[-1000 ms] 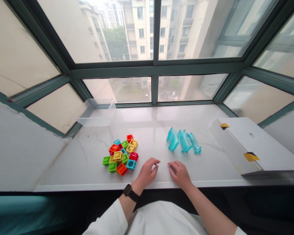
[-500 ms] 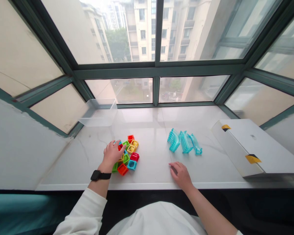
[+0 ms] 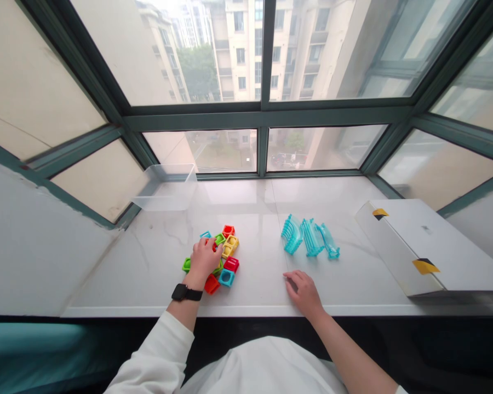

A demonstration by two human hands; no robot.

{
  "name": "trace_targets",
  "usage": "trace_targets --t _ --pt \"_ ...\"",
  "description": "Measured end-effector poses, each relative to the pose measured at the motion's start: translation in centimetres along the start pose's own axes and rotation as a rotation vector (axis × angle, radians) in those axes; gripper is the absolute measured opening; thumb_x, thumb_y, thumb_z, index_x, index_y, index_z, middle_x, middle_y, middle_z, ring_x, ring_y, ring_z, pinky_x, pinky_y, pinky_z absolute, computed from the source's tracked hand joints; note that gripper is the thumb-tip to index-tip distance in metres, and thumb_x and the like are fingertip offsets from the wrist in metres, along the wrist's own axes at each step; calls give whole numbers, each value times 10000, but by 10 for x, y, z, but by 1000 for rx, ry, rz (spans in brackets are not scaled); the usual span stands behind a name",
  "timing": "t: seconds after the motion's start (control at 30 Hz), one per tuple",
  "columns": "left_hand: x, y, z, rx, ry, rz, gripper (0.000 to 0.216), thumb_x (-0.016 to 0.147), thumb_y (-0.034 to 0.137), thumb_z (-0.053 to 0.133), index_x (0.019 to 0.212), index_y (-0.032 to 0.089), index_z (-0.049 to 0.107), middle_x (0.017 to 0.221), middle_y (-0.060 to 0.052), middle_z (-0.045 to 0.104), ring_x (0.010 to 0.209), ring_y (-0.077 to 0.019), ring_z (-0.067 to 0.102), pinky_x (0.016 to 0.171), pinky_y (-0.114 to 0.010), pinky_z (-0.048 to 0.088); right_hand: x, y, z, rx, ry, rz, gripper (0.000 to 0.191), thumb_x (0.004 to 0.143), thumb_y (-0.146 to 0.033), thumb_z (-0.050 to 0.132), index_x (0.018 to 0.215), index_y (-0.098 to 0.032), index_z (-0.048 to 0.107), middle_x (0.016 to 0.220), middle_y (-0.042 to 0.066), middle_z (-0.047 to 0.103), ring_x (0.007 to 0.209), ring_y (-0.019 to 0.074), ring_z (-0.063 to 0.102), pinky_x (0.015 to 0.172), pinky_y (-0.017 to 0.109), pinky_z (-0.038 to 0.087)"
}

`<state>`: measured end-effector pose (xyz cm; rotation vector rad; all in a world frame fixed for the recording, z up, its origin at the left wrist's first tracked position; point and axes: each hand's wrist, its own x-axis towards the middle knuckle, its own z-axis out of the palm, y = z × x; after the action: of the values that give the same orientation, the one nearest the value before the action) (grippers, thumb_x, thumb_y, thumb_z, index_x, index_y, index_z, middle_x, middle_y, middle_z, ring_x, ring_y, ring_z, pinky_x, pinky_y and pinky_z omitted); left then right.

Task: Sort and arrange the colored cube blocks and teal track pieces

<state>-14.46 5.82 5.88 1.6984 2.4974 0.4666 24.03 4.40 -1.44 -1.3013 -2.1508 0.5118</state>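
My left hand [image 3: 205, 257], wearing a black watch, lies over a pile of coloured plastic blocks. Its fingers are apart and touch the blocks; a red piece shows between fingertips and thumb. Around it sit a yellow block [image 3: 230, 247], a blue block [image 3: 227, 278], an orange-red block [image 3: 212, 284] and a green block [image 3: 186, 265]. Other blocks are partly hidden under the palm. My right hand [image 3: 302, 293] rests on the white sill with loosely bent, parted fingers and nothing in it. Beyond it stand translucent teal curved track-like pieces [image 3: 312, 238].
At the back left stands a clear plastic bin [image 3: 168, 202]. A white box [image 3: 435, 246] with yellow-and-black tabs occupies the right end. The marble-look sill [image 3: 254, 219] meets green window frames behind and ends at a front edge near my body.
My left hand has moved right across the pile, and several blocks have shifted right with it. A green block and a blue one now show left of and behind the hand. My right hand stays put.
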Motion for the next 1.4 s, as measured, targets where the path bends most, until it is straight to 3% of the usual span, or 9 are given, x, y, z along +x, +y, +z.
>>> trace_targets --t 0.23,0.5,0.73,1.0,1.13,1.27,1.4 --pt "-7 29 9 -54 -12 101 353 993 447 560 1251 253 703 1299 -134 645 1193 -347 593 1053 -502 488 0 3 2 8 -13 2 259 961 -208 547 1137 -254 731 1045 81 740 979 275 685 922 445 525" --pt "-16 61 11 -152 -87 373 322 982 411 603 1257 284 712 1250 -104 678 1158 -311 611 1043 -470 504 0 1 1 -6 4 -5 244 960 -225 556 1120 -252 738 1027 76 739 951 263 687 901 428 537" --pt "-15 66 0 -225 -195 563 406 971 391 611 1368 334 673 1302 -70 699 1233 -306 600 1089 -463 493 0 -1 1 -3 -2 4 258 956 -220 555 1134 -255 738 1033 82 741 977 270 687 910 432 542" --pt "-22 69 -11 -275 -313 678 485 916 239 584 1376 356 686 1382 -31 698 1303 -287 594 1164 -462 470 0 1 0 2 -26 19 264 974 -234 534 1159 -246 723 1064 89 740 1005 271 688 910 439 540" --pt "-28 66 -19 -299 -351 729 637 852 159 576 1454 363 623 1461 -23 658 1356 -277 588 1204 -452 453 -1 0 1 8 3 32 373 955 -220 543 1308 -229 662 1028 79 734 967 262 695 911 443 558" --pt "-35 58 -23 -327 -287 687 714 897 261 619 1587 340 451 1694 -52 397 1480 -308 496 1208 -459 460 3 -5 0 35 0 1 572 942 -209 557 1511 -254 516 1127 93 707 1010 271 686 939 467 575" --pt "-48 43 -18 -395 -98 552 664 935 396 667 1549 281 440 1572 -120 516 1434 -320 532 1186 -503 476 18 -13 6 94 16 -50 635 936 -183 557 1557 -285 478 1325 118 639 1189 281 647 1048 474 562"
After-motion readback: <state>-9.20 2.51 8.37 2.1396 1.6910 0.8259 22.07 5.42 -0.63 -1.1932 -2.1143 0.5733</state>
